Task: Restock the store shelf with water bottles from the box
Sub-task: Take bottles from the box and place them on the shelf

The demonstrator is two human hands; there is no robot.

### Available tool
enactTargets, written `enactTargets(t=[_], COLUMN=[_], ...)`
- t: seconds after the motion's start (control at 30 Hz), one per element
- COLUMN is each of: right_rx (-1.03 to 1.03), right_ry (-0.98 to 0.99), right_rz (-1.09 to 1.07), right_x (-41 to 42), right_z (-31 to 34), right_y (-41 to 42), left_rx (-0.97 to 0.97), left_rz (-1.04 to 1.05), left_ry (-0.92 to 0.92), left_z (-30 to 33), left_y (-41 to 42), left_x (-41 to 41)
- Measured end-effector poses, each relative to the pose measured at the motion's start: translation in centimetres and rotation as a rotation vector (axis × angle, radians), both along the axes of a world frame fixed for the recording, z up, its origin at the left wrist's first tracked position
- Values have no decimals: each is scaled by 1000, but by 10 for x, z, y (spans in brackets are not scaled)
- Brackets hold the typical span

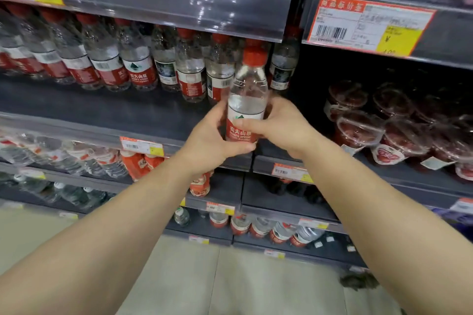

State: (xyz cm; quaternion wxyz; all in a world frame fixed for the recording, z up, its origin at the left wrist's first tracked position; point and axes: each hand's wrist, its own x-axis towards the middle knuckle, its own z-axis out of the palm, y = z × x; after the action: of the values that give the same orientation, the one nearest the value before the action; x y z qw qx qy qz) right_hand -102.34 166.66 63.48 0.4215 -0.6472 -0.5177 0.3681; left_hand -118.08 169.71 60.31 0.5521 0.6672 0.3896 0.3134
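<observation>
Two bare forearms reach up from the bottom edge; the left hand (210, 140) and right hand (279, 125) both curl their fingers (245, 128) round one upright water bottle (247, 100), red-capped, held just before the shelf (107, 107); a row of like bottles (138, 66) stands behind it.

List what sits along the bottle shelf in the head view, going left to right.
Row of red-label water bottles → left hand → held bottle → right hand → clear tubs of red food.
</observation>
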Motion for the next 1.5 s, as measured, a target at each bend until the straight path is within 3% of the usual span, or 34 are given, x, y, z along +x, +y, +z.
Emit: enactTargets(t=[0.17,0.33,0.53,0.9,1.13,1.23,1.33,1.43,1.5], right_rx=[21,85,176,53,-7,-76,-204,-273,-268], right_ry=[59,68,20,-114,-29,-106,-170,-277,-515], right_rz=[-215,-294,-297,-358,-343,-293,-237,-147,-111], right_x=[47,72,78,74,51,21,-2,-8,-3], right_z=[-13,-37,-44,-65,-47,-26,-6,14,23], right_y=[16,41,63,70,37,-13,-65,-110,-138], left_rx=[2,-33,-56,-67,-145,-175,-81,203,470], left_rz=[106,125,123,133,157,145,75,-56,-132], left_ry=[48,21,-3,12,84,201,419,802,1055], left_z=[1,-12,-14,-22,-12,7,30,49,58], left_y=[13,14,11,8,-4,-20,-44,-72,-92], left_x=[-22,-36,-42,-52,-53,-47,-34,-16,-2])
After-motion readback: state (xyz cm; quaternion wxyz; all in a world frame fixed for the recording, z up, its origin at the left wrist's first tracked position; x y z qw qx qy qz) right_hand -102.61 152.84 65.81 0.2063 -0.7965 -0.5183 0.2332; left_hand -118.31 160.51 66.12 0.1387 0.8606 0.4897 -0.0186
